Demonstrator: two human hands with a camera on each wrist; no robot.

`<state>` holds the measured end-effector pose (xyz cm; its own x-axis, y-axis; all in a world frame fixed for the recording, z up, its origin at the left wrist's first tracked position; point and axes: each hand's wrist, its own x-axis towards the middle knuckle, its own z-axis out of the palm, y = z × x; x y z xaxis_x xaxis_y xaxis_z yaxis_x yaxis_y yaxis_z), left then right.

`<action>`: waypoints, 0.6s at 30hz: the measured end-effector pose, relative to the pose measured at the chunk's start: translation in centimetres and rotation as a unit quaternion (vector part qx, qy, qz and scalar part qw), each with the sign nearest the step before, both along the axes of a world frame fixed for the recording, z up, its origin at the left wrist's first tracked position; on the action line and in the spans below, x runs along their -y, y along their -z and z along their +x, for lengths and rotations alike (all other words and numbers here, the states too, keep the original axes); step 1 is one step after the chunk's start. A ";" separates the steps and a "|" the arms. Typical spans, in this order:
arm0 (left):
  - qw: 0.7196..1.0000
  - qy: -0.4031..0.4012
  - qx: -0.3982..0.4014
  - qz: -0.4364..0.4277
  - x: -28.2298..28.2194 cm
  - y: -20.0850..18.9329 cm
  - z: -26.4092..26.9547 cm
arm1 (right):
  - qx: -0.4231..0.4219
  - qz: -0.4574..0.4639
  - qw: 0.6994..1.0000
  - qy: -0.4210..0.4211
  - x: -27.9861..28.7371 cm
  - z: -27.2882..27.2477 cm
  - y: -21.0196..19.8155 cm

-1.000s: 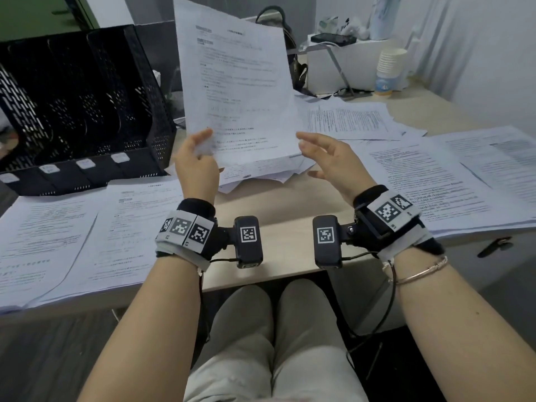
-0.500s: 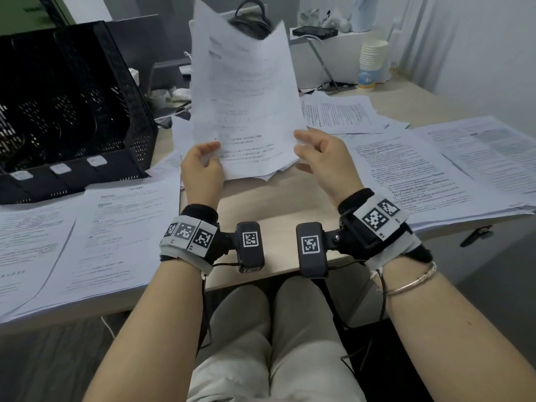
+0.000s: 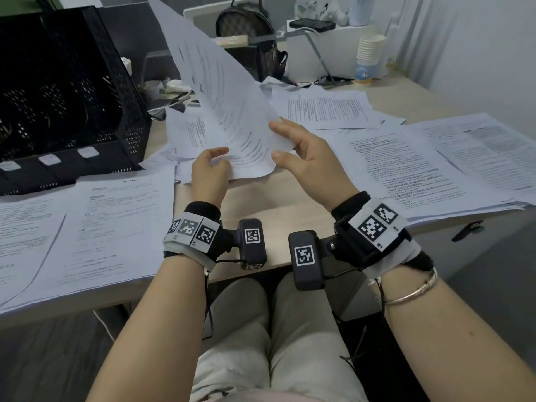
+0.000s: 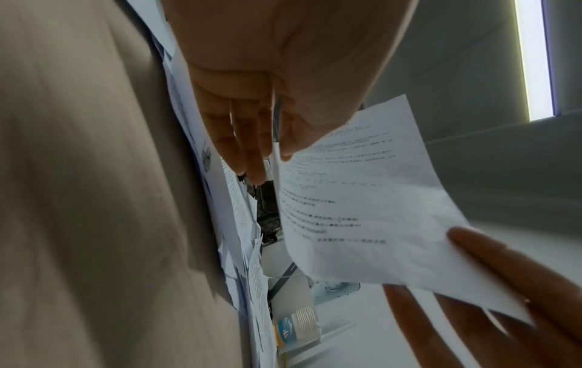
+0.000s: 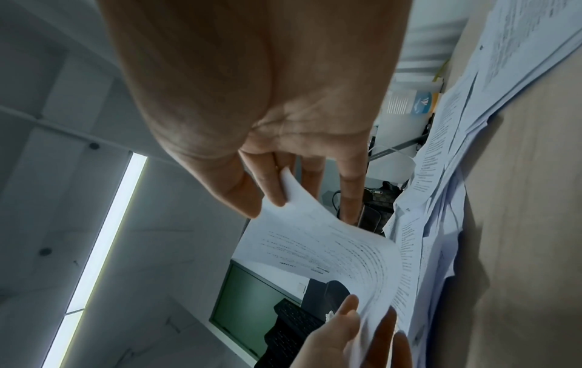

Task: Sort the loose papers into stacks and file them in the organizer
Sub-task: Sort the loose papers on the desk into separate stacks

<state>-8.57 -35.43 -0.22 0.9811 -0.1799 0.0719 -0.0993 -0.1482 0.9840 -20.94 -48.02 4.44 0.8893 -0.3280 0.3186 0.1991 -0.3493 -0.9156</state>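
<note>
While both hands grip its near edge, the held sheet (image 3: 223, 91) stands above the desk (image 3: 278, 198), long axis leaning up and away toward the far left. Left hand (image 3: 210, 172) pinches the near-left corner, thumb curled over the print; right hand (image 3: 304, 155) pinches the near-right corner between thumb and fingers (image 5: 274, 184). The organizer (image 3: 66, 91), black mesh with labelled slots, sits far left, nearer the left hand. Sorted stacks (image 3: 95, 227) lie near left; further papers (image 3: 420, 163) cover the right side. Judgement: sorting is in progress and filing not begun. A backpack (image 3: 246, 27) and paper cups (image 3: 369, 50) stand at the far edge.
</note>
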 end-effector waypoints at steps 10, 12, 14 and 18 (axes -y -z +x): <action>0.995 0.013 0.063 0.076 -3.5 -0.2 0.4 | -0.024 0.058 0.996 0.061 -1.1 1.0 0.1; 0.993 0.011 0.071 0.088 -4.5 -0.5 0.5 | -0.028 0.081 0.993 0.076 -1.3 1.4 0.5; 0.994 0.002 0.079 0.074 -5.4 -0.8 0.7 | -0.028 0.104 0.989 0.100 -1.6 2.0 1.1; 0.995 -0.026 0.095 0.036 -7.4 -0.9 1.3 | -0.066 0.133 0.979 0.141 -2.4 3.2 2.6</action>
<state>-7.27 -28.08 0.67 0.9592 -0.1416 0.2447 -0.2722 -0.2281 0.9348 -17.71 -45.59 1.82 0.7789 -0.6223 0.0778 0.0037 -0.1195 -0.9928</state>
